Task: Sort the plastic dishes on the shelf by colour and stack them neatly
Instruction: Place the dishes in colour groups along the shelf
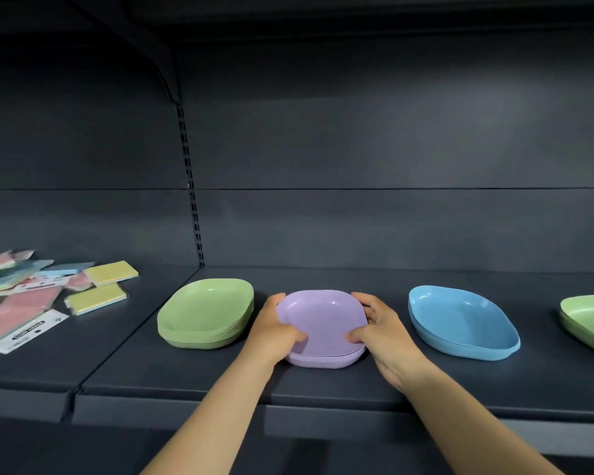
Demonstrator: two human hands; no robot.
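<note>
Two hands frame a lilac stack of dishes [321, 329] at the near middle of the dark shelf [374, 389], seen from the head camera. The left hand [275, 325] grips the stack's left rim, thumb curled over the near edge and fingers [275, 299] wrapped round the far corner; the right hand [379, 325] mirrors it on the right rim, thumb inside the near lip, fingers [362, 298] round the far side. The top lilac dish looks slightly skewed on the ones beneath, so the step in hand appears to be squaring the pile.

Doing that well probably means pressing evenly inward from both sides and nudging the rims flush, without lifting or sliding the pile toward its neighbours. A green stack [206, 313] sits just to the left, a blue stack [461, 322] well apart to the right. More green dishes [590, 320] lie at the far right edge, partly cut off; by colour they likely belong with the left green pile.

Packets of pastel sponges or cloths [48, 293] lie scattered on the neighbouring shelf section to the left.
</note>
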